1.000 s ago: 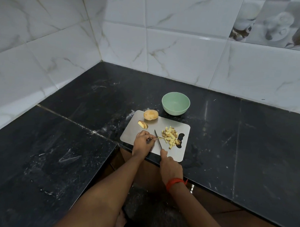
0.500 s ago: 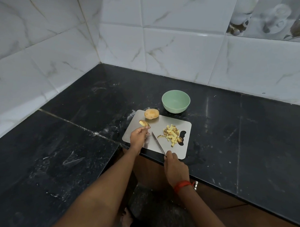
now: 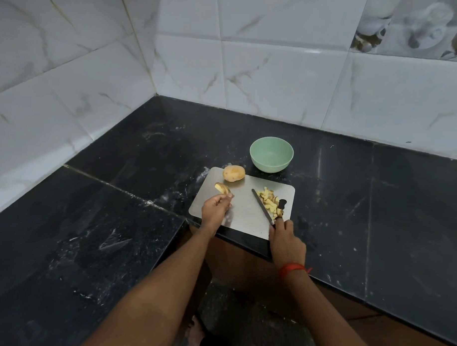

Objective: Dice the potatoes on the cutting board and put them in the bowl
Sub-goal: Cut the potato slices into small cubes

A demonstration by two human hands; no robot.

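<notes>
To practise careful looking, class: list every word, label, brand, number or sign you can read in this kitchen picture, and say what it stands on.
No text can be read anywhere.
The green bowl, the cutting board and the knife show no writing.
The decorated wall tile at top right bears only a blurred picture, with no letters visible.
</notes>
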